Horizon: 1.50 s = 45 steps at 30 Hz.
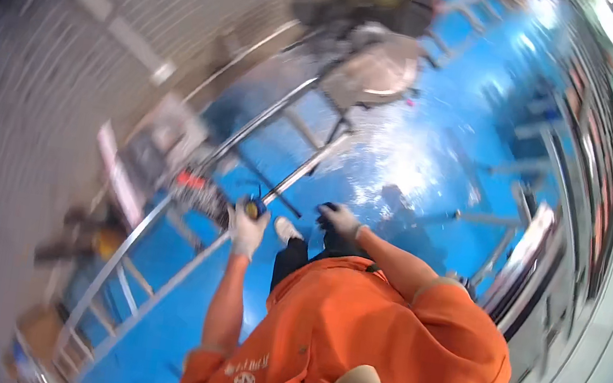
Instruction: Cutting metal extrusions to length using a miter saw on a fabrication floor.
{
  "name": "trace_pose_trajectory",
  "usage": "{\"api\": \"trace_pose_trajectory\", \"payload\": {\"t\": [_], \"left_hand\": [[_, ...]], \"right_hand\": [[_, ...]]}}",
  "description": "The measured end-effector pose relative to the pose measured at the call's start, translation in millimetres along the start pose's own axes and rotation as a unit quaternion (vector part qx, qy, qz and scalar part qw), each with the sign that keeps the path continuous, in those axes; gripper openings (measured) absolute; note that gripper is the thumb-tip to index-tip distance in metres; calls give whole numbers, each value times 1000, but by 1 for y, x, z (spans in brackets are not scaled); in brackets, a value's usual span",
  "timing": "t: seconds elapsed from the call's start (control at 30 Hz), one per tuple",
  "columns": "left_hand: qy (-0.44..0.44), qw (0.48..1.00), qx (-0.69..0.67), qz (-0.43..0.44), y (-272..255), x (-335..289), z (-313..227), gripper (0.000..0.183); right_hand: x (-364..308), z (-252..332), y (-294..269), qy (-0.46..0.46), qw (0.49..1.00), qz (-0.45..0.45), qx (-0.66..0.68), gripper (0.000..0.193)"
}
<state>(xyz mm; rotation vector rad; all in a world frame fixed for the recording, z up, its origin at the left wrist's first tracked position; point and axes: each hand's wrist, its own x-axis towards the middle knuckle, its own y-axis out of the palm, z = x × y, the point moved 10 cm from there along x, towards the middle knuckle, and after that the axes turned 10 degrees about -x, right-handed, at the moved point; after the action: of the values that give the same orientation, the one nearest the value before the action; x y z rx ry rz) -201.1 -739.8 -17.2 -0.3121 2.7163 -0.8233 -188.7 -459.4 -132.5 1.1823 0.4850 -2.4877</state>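
Note:
My left hand (244, 231), in a whitish glove, is closed round a small round blue-and-yellow thing (255, 207), too blurred to name its kind. It is beside the metal rail of a long frame (186, 269); whether it touches the rail I cannot tell. My right hand (342, 220), also in a light glove, hangs in front of my dark trousers. Something dark shows at its fingers, but motion blur hides whether it is held or part of the glove.
Metal frames stand on the blue floor (209, 327) at left. Beyond is a tan seat-like shape (378, 72). Long bars and profiles (586, 152) line the right side, with a metal stand (514, 221) nearer. A brown box (39, 334) lies at lower left.

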Motion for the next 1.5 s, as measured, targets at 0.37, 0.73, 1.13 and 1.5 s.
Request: {"api": "trace_pose_trajectory", "payload": {"t": [0.37,0.73,1.13,1.5], "left_hand": [[251,921,-29,298,213,-47,-169,76],[164,900,163,370,348,21,-178,58],[-54,928,100,354,514,69,-266,38],[-75,921,-18,382,824,262,-452,26]], "right_hand": [[-71,-9,-126,-99,951,-141,258,28],[-123,-268,-364,67,675,-322,661,26],[-136,-240,-669,-154,623,-363,675,27],[-69,-246,-976,-111,597,-376,700,24]]}}
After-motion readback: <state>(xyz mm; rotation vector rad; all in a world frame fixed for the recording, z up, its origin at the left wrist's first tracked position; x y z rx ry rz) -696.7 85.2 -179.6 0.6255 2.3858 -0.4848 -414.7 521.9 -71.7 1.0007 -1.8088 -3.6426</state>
